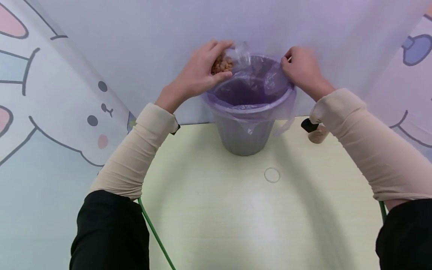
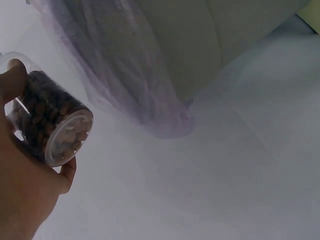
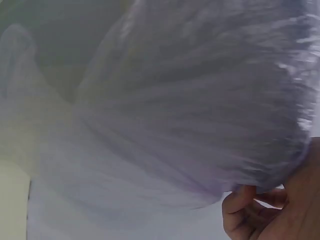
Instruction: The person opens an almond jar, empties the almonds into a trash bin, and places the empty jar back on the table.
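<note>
My left hand [image 1: 200, 67] grips a clear jar [image 1: 240, 56] of small brown pieces [image 1: 222, 64] that look like nuts or kibble. The jar lies tipped on its side, its mouth pointing right above the left rim of a grey bin [image 1: 243, 137]. In the left wrist view, the pieces fill the jar [image 2: 55, 117] down to its base. A thin purple bag [image 1: 258, 88] lines the bin and folds over its rim. At the bin's right side, my right hand [image 1: 302, 67] pinches the edge of the bag; the right wrist view shows the plastic [image 3: 200, 125] stretched from the fingertips.
The bin stands at the back of a pale yellow table [image 1: 216, 210], against a white wall [image 1: 152, 30]. A thin clear ring [image 1: 272, 175] lies in front of it. Beside my right sleeve is a small brown cylindrical object [image 1: 318, 134]. A green cord [image 1: 155, 232] runs along the left.
</note>
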Available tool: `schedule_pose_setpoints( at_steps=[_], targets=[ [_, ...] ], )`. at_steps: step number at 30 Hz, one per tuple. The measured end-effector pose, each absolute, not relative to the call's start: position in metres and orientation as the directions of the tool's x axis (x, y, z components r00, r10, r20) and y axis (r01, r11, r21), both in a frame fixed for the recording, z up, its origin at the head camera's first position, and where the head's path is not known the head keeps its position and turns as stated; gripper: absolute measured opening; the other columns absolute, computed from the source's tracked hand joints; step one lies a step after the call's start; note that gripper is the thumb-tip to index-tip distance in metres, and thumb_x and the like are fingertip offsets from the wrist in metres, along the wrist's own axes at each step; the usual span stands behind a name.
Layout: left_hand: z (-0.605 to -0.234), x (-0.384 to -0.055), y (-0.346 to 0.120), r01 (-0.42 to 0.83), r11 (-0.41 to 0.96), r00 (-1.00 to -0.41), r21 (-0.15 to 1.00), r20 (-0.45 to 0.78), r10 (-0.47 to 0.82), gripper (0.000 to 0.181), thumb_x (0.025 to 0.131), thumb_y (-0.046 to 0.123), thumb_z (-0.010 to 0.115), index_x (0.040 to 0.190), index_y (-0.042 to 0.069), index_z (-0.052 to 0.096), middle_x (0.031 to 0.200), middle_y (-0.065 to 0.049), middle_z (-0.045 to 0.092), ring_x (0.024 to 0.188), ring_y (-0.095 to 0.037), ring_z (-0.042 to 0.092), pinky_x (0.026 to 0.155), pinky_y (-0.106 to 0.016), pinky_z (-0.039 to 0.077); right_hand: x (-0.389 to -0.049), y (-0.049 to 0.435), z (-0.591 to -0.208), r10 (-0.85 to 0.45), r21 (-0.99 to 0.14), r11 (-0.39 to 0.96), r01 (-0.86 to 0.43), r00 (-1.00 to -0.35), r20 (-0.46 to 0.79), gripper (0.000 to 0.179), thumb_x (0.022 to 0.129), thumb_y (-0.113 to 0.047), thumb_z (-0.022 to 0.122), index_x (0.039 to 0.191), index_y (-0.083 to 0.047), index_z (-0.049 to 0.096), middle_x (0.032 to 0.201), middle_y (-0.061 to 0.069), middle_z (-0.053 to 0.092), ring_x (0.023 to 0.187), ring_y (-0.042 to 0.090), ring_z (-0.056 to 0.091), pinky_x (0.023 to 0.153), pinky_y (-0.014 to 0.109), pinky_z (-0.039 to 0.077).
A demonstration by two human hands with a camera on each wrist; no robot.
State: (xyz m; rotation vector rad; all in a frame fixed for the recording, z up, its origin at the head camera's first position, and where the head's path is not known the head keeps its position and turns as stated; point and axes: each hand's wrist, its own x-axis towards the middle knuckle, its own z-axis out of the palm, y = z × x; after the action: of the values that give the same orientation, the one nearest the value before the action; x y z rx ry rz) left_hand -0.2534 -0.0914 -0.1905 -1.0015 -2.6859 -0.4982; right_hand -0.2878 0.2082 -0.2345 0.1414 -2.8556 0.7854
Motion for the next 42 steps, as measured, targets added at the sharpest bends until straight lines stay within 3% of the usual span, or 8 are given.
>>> schedule_pose_setpoints(
  at_steps=[4, 16, 26, 35, 42],
  targets=[
    [-0.197, -0.259, -0.093, 0.66, 0.735, -0.736, 0.16, 0.333, 0.589, 0.068, 0.092, 0.052, 0.062, 0.151, 0.033, 0.034, 0.13, -0.003, 0.052, 0.114, -0.019, 0.047, 0.102, -0.04, 0.032, -0.289, 0.206, -0.24, -0.034, -0.52, 0.845, -0.128, -0.982, 0.186, 0.049, 0.099, -0.023, 0.031, 0.132, 0.003, 0.057, 0.127, 0.023, 0.063, 0.106, 0.036, 0.059, 0.082, 0.038, 0.044],
    [-0.22, -0.27, -0.099, 0.643, 0.765, -0.734, 0.045, 0.323, 0.598, 0.063, 0.095, 0.044, 0.06, 0.151, 0.033, 0.033, 0.127, -0.006, 0.049, 0.108, -0.025, 0.042, 0.088, -0.04, 0.023, -0.289, 0.198, -0.241, -0.056, -0.507, 0.85, -0.14, -0.983, 0.177, 0.05, 0.102, -0.026, 0.029, 0.133, 0.003, 0.055, 0.126, 0.023, 0.063, 0.1, 0.034, 0.058, 0.087, 0.042, 0.045],
    [-0.232, -0.271, -0.101, 0.65, 0.759, -0.734, 0.041, 0.292, 0.613, 0.063, 0.096, 0.045, 0.057, 0.153, 0.034, 0.031, 0.13, -0.005, 0.047, 0.109, -0.026, 0.041, 0.088, -0.041, 0.023, -0.285, 0.195, -0.241, -0.062, -0.507, 0.848, -0.152, -0.98, 0.19, 0.049, 0.102, -0.027, 0.029, 0.131, 0.003, 0.056, 0.127, 0.023, 0.063, 0.105, 0.036, 0.059, 0.091, 0.044, 0.046],
    [-0.236, -0.271, -0.101, 0.662, 0.749, -0.719, 0.027, 0.304, 0.625, 0.061, 0.095, 0.041, 0.061, 0.15, 0.031, 0.037, 0.136, -0.005, 0.047, 0.12, -0.028, 0.043, 0.099, -0.046, 0.029, -0.284, 0.192, -0.241, -0.064, -0.512, 0.845, -0.157, -0.979, 0.195, 0.049, 0.102, -0.025, 0.029, 0.13, 0.003, 0.057, 0.125, 0.023, 0.064, 0.102, 0.035, 0.059, 0.089, 0.043, 0.046],
    [-0.236, -0.269, -0.103, 0.662, 0.75, -0.718, 0.019, 0.306, 0.625, 0.06, 0.095, 0.038, 0.062, 0.15, 0.031, 0.038, 0.138, -0.005, 0.047, 0.124, -0.029, 0.042, 0.1, -0.048, 0.028, -0.284, 0.189, -0.241, -0.069, -0.513, 0.843, -0.161, -0.979, 0.193, 0.049, 0.102, -0.025, 0.028, 0.13, 0.003, 0.057, 0.125, 0.023, 0.064, 0.101, 0.035, 0.06, 0.088, 0.043, 0.046]
  ],
)
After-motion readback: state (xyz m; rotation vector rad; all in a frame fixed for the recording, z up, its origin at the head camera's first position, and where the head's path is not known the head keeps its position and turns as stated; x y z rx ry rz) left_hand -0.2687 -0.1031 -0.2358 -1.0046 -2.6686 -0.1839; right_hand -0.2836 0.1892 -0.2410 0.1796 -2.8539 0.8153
